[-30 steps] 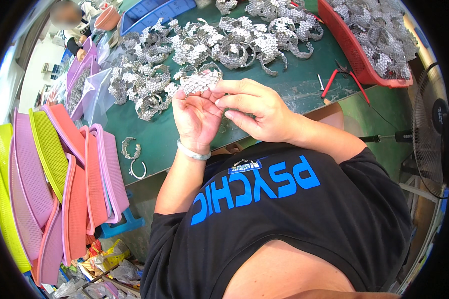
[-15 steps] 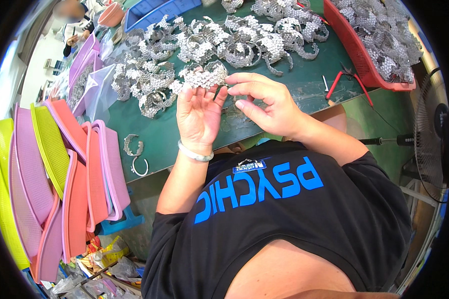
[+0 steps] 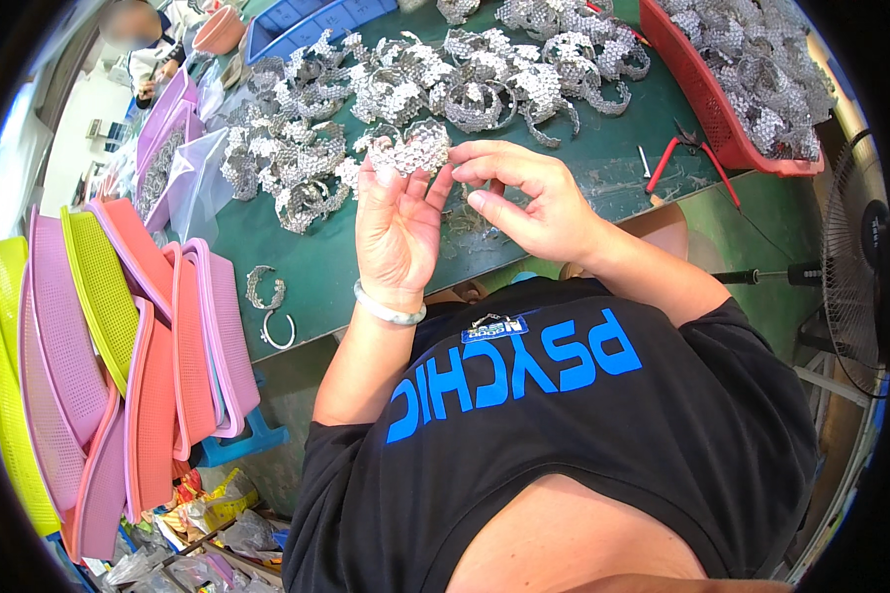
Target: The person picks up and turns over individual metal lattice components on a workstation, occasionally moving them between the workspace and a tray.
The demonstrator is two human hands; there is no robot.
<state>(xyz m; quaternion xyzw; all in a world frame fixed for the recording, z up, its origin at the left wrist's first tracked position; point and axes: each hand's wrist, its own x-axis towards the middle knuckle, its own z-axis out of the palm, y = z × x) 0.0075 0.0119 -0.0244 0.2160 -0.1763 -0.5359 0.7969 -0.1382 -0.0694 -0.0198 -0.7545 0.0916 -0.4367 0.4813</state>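
Observation:
My left hand (image 3: 398, 222) is closed on a silver honeycomb-textured cuff bracelet (image 3: 412, 150), held up over the green table, thumb and fingertips along its lower edge. My right hand (image 3: 529, 198) is beside the cuff's right end. Its index fingertip meets or nearly meets the metal, while the thumb is held apart below. Whether anything tiny lies between those fingers cannot be made out. Behind the held cuff, a pile of similar silver cuffs (image 3: 480, 94) spreads across the table. Near the table's front left edge lie a loose textured cuff (image 3: 264, 287) and a plain thin open bangle (image 3: 279, 330).
Red-handled pliers (image 3: 697, 158) and a thin pointed tool (image 3: 646, 170) lie at right, beside a red basket (image 3: 702, 109) full of cuffs. Stacked colourful baskets (image 3: 148, 366) stand at left. A fan (image 3: 855, 257) is at far right. Another person (image 3: 153, 54) sits at far left.
My left hand has shifted slightly right and turned a little, tilting the cuff bracelet. My right hand's fingers have curled slightly by its end. The other person's hands have moved.

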